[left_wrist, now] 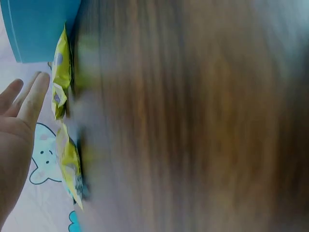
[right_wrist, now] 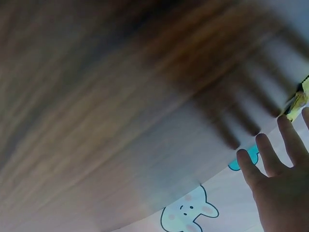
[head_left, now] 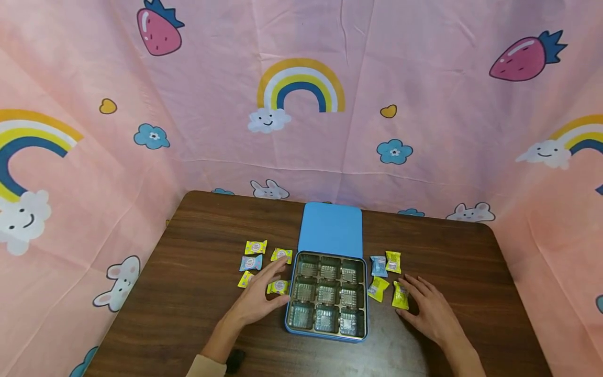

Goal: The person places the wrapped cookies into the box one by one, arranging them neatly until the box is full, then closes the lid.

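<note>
Yellow packet (head_left: 400, 296) framed by right hand (head_left: 432, 311), second packet (head_left: 278, 287) by left hand (head_left: 258, 299)

Both hands are held wide beside the box (head_left: 326, 335), with nothing gripped in either. On the right, the yellow packet lies between thumb and forefinger; whether it is touched cannot be told. On the left, the second packet, also yellow, lies between the raised fingers and the outstretched thumb, whose tip is held close to the box's edge.

A steady pick would probably be had if each packet were pinched lightly across its plump middle, the thumb kept low to the wood. Neighbouring packets should be left undisturbed by the other fingers, and the box's rim given ample clearance.

Between the hands, the box's insert (head_left: 326, 303) is divided into nine compartments. Three more yellow packets (head_left: 256, 247) and a blue packet (head_left: 251, 262) are scattered to its left; two further yellow ones (head_left: 393, 262) and another blue one (head_left: 379, 266) are grouped to its right. Behind, the blue lid (head_left: 331, 228) is laid back on the dark table (head_left: 188, 293), which is backed by pink printed cloth (head_left: 320, 152).
</note>
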### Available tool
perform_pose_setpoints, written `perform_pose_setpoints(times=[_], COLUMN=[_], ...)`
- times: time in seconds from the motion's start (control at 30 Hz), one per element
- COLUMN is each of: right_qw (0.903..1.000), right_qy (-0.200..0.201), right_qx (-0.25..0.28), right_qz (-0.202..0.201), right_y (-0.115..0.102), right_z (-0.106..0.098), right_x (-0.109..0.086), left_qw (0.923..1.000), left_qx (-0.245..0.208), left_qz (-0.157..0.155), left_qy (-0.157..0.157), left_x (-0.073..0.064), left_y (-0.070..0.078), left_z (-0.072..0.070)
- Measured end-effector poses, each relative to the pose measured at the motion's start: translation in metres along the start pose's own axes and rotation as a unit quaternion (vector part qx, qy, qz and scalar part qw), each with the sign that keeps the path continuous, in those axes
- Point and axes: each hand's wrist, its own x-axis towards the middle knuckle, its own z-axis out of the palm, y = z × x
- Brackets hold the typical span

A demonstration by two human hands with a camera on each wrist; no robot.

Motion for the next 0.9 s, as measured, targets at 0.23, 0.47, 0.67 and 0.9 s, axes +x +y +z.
perform_pose_setpoints(times=[0.23, 0.47, 0.67, 0.9], right_qw=[1.0000, 1.0000, 0.9999, 0.9990], right_qy=[-0.006, 0.004, 0.005, 0.011], right_qx=[-0.005, -0.005, -0.004, 0.028], right_qz=[-0.006, -0.003, 0.010, 0.034], right_y=[-0.003, -0.008, -0.010, -0.011], right_z=[0.000, 0.000, 0.000, 0.000], right_x=[0.002, 0.005, 0.007, 0.006], left_qw=[0.9993, 0.9993, 0.9993, 0.9993], left_qx=[-0.031, -0.019, -0.013, -0.020], left_qz=[0.013, 0.004, -0.017, -0.020], left_qy=[-0.014, -0.031, -0.031, -0.025], left_x=[0.001, 0.003, 0.003, 0.003], left_y=[0.002, 0.002, 0.003, 0.006], left_z=[0.009, 0.013, 0.015, 0.016])
